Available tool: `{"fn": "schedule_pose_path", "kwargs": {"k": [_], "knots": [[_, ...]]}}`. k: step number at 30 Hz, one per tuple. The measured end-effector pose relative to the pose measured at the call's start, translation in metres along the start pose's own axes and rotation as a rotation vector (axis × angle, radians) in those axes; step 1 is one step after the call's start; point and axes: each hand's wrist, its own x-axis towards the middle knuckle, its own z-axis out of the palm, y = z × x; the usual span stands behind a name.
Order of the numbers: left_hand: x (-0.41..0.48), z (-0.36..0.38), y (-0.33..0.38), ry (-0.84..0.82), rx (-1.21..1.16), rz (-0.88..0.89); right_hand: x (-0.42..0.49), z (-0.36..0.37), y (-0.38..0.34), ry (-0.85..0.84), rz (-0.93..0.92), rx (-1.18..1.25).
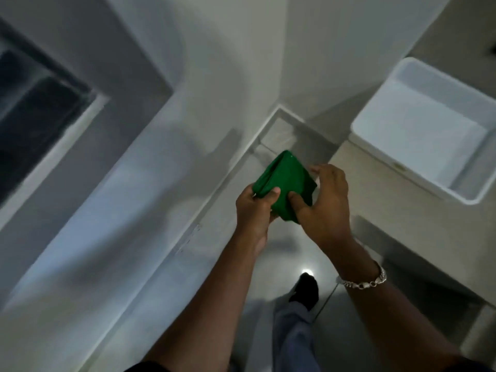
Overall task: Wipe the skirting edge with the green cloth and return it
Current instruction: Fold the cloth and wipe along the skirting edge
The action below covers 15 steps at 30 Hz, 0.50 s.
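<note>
A folded green cloth [285, 181] is held in mid-air between both hands, above the floor. My left hand [255, 210] pinches its left fold with thumb on top. My right hand [326, 205] grips its right and lower edge; a silver bracelet sits on that wrist. The white skirting edge [214, 200] runs diagonally along the foot of the wall, just left of and below the cloth, up to a corner. The cloth does not touch the skirting.
A white rectangular tub [375, 124] stands on a beige counter [402, 224] at the right. A dark window [32, 116] is set in the left wall. My foot in a dark shoe [306, 291] stands on the glossy grey floor [284, 267].
</note>
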Motion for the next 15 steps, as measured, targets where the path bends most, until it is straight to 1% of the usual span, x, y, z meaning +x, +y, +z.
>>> {"fn": "schedule_pose_path", "kwargs": {"k": [1,2,3,4,6,7,8,9,12,15], "knots": [[0.004,-0.031,-0.010,-0.014,-0.022,-0.037,-0.010,0.024,-0.001,-0.030,-0.038,-0.007],[0.009,-0.061,-0.020,-0.034,-0.044,-0.075,-0.018,0.049,-0.001,-0.078,-0.031,0.013],[0.015,-0.091,-0.032,-0.053,-0.068,-0.111,-0.023,0.074,0.002,-0.151,0.034,0.070],[0.020,-0.120,-0.044,-0.067,-0.094,-0.143,-0.027,0.098,0.005,-0.247,0.155,0.168],[0.034,-0.177,-0.071,-0.076,-0.119,-0.173,-0.034,0.147,0.016,-0.454,0.447,0.457],[0.043,-0.204,-0.083,-0.064,-0.109,-0.174,-0.039,0.173,0.025,-0.536,0.520,0.533],[0.053,-0.229,-0.096,-0.039,-0.084,-0.168,-0.046,0.200,0.034,-0.590,0.511,0.510],[0.064,-0.253,-0.109,0.000,-0.044,-0.161,-0.054,0.229,0.044,-0.608,0.471,0.434],[0.099,-0.309,-0.152,0.153,0.096,-0.113,-0.079,0.317,0.068,-0.565,0.340,0.203],[0.143,-0.357,-0.201,0.317,0.179,-0.017,-0.098,0.398,0.097,-0.511,0.266,0.111]]}}
